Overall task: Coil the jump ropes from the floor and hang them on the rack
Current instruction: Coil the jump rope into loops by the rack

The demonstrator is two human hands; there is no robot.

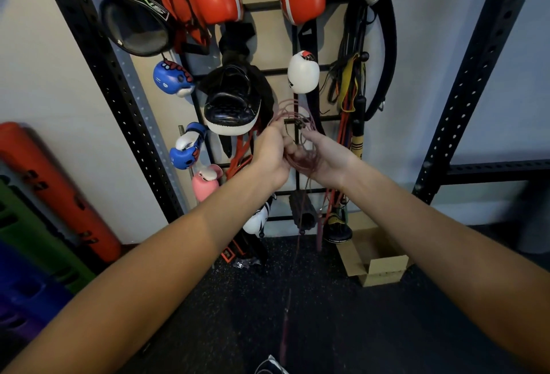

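Head view shows a thin jump rope (301, 162), light, limp and likely springy, looped just before the rack (262, 6); best pinched where the loops cross. The left hand (269, 154) grips the bundle; the right hand (327, 157) cradles it, clasped or not I cannot tell.

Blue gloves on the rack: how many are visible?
2. The upper blue glove hangs left of the black pad; the lower blue glove hangs above the pink glove. More may be hidden.
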